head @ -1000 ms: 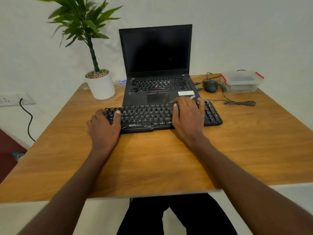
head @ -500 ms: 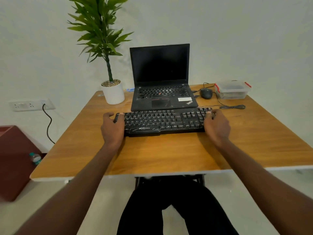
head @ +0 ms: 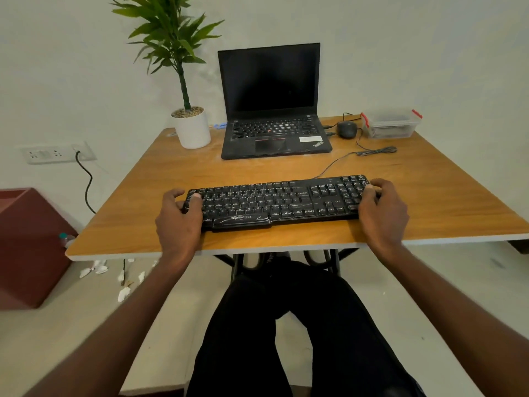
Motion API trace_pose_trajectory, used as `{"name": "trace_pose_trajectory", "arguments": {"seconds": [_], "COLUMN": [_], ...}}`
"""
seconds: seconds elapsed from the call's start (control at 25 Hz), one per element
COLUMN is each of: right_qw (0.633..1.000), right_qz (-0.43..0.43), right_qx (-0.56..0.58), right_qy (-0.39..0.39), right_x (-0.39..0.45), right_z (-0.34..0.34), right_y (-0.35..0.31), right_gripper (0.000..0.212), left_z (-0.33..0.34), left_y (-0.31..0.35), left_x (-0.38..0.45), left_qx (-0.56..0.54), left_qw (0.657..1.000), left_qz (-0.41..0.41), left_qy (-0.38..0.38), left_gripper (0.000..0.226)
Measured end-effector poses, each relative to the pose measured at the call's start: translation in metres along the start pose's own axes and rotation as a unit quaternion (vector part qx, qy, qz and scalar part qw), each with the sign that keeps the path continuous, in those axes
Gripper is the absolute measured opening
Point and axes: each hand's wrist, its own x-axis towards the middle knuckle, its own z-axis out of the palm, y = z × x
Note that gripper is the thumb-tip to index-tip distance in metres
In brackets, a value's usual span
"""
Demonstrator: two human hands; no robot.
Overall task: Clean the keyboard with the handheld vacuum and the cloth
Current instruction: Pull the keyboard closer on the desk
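Hands grip the keyboard (head: 279, 200) at the table's (head: 429, 207) near edge, left hand (head: 179, 222) and right hand (head: 382, 212) curled round its ends, likely positioning it; vacuum and cloth, unseen, must be fetched next.

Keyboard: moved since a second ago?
Yes. The keyboard has come toward the person, away from the laptop. It was against the laptop's front edge; now bare table shows between them. Both hands grip its ends.
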Motion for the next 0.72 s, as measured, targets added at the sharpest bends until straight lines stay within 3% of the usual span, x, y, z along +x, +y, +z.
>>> {"name": "trace_pose_trajectory", "arguments": {"seconds": [0.32, 0.72], "right_qw": [0.998, 0.995], "right_qz": [-0.056, -0.082], "right_qx": [-0.032, -0.064], "right_qy": [0.005, -0.001], "right_x": [-0.002, -0.003], "right_z": [0.002, 0.006], "right_y": [0.011, 0.015], "right_gripper": [0.033, 0.032], "left_z": [0.004, 0.010], "left_y": [-0.006, -0.018], "left_x": [-0.003, 0.003], "left_qx": [0.070, 0.114], "left_qw": [0.995, 0.988], "left_qz": [0.073, 0.095], "left_qy": [0.012, 0.031], "left_gripper": [0.051, 0.062]}}
